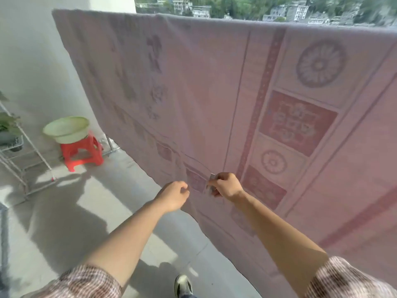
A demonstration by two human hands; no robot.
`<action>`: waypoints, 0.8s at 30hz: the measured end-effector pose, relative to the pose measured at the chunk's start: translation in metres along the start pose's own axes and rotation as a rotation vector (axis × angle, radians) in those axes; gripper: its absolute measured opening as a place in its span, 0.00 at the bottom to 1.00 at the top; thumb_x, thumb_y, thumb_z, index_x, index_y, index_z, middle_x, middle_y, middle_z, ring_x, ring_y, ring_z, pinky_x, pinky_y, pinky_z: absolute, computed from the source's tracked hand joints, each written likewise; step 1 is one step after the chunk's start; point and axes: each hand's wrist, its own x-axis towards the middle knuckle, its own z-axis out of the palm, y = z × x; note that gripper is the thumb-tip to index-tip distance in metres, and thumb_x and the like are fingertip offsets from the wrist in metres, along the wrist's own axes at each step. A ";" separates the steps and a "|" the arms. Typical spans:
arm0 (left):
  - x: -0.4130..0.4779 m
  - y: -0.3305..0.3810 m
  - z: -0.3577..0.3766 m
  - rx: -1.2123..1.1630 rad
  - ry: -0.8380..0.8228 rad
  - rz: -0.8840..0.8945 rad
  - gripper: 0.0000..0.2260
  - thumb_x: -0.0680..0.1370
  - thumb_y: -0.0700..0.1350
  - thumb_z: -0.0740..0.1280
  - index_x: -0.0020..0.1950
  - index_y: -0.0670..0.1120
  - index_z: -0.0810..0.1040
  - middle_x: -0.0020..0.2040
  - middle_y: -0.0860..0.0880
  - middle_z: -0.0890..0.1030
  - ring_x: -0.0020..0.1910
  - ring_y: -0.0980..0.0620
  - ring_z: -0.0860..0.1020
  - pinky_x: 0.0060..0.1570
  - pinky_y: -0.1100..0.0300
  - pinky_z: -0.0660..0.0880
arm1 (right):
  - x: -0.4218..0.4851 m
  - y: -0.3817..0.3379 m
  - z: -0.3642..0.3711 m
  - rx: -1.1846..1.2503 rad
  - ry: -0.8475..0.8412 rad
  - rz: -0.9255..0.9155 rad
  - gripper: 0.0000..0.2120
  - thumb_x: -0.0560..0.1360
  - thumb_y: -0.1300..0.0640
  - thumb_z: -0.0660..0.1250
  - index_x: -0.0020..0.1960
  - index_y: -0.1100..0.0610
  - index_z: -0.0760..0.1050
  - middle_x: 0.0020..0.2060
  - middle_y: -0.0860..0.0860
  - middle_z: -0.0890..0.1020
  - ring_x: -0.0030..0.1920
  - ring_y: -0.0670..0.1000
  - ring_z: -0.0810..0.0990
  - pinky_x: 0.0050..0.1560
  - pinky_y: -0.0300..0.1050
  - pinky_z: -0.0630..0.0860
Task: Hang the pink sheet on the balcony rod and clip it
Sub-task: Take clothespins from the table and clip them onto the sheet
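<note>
We log the pink patterned fabric sheet [214, 93] draped over a top line, spanning from upper left to the right edge of the frame, with its hem falling to lower centre. The right grip [227, 186] curls round a small grey metal clip [211, 179] at the hem. The left grip [174, 195], just beside it, pinches the hem. At mid-left, a pale green plastic basin [66, 129] sits on a red plastic stool [82, 153].
</note>
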 end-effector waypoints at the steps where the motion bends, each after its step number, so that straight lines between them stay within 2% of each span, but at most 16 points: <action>1: 0.017 -0.008 -0.018 -0.012 0.014 -0.013 0.15 0.79 0.47 0.60 0.64 0.46 0.75 0.58 0.45 0.80 0.57 0.46 0.78 0.56 0.57 0.73 | 0.020 -0.020 0.009 0.000 -0.025 -0.031 0.11 0.70 0.65 0.67 0.30 0.58 0.72 0.22 0.50 0.77 0.23 0.49 0.75 0.30 0.41 0.75; 3: 0.055 -0.026 -0.056 -0.035 0.062 -0.027 0.13 0.79 0.47 0.61 0.61 0.46 0.76 0.56 0.47 0.80 0.56 0.46 0.78 0.56 0.57 0.73 | 0.061 -0.057 0.029 0.027 -0.072 -0.089 0.08 0.71 0.65 0.67 0.35 0.60 0.72 0.26 0.53 0.78 0.26 0.50 0.75 0.29 0.38 0.75; 5: 0.093 -0.043 -0.093 -0.072 0.119 -0.035 0.10 0.77 0.48 0.60 0.51 0.46 0.78 0.49 0.46 0.80 0.50 0.47 0.78 0.53 0.56 0.73 | 0.104 -0.093 0.050 0.054 -0.116 -0.142 0.04 0.71 0.65 0.68 0.39 0.63 0.74 0.29 0.56 0.78 0.29 0.52 0.76 0.29 0.38 0.73; 7: 0.126 -0.058 -0.130 -0.147 0.172 -0.046 0.10 0.76 0.46 0.59 0.44 0.43 0.78 0.47 0.43 0.80 0.44 0.49 0.75 0.46 0.58 0.72 | 0.147 -0.129 0.074 0.038 -0.144 -0.183 0.06 0.69 0.64 0.70 0.43 0.67 0.77 0.33 0.59 0.80 0.32 0.54 0.78 0.28 0.37 0.74; 10: 0.164 -0.086 -0.180 -0.249 0.271 -0.062 0.11 0.79 0.43 0.59 0.52 0.44 0.81 0.52 0.50 0.81 0.52 0.50 0.77 0.51 0.61 0.70 | 0.206 -0.182 0.117 0.022 -0.202 -0.206 0.07 0.69 0.64 0.72 0.45 0.66 0.79 0.35 0.60 0.81 0.31 0.53 0.78 0.28 0.36 0.74; 12: 0.184 -0.110 -0.209 -0.299 0.311 -0.083 0.11 0.80 0.45 0.59 0.55 0.45 0.80 0.51 0.52 0.79 0.54 0.51 0.76 0.51 0.62 0.69 | 0.239 -0.212 0.150 0.011 -0.249 -0.222 0.08 0.69 0.62 0.72 0.45 0.65 0.79 0.36 0.59 0.81 0.31 0.51 0.78 0.29 0.36 0.75; 16: 0.236 -0.170 -0.271 -0.454 0.400 -0.148 0.10 0.80 0.46 0.59 0.43 0.48 0.78 0.40 0.49 0.77 0.44 0.47 0.75 0.42 0.58 0.67 | 0.297 -0.264 0.216 0.016 -0.320 -0.277 0.06 0.69 0.61 0.74 0.43 0.61 0.80 0.34 0.56 0.81 0.33 0.51 0.79 0.32 0.36 0.76; 20: 0.293 -0.233 -0.341 -0.653 0.494 -0.196 0.10 0.77 0.50 0.62 0.43 0.45 0.79 0.42 0.48 0.78 0.41 0.49 0.74 0.43 0.57 0.68 | 0.360 -0.320 0.285 0.045 -0.367 -0.320 0.08 0.70 0.61 0.74 0.46 0.63 0.81 0.36 0.57 0.83 0.32 0.48 0.80 0.33 0.36 0.78; 24: 0.351 -0.298 -0.416 -0.866 0.557 -0.193 0.08 0.78 0.48 0.63 0.42 0.48 0.79 0.45 0.47 0.80 0.38 0.51 0.75 0.43 0.57 0.70 | 0.426 -0.386 0.361 0.094 -0.400 -0.364 0.08 0.73 0.61 0.71 0.49 0.66 0.80 0.36 0.56 0.82 0.33 0.48 0.81 0.34 0.34 0.78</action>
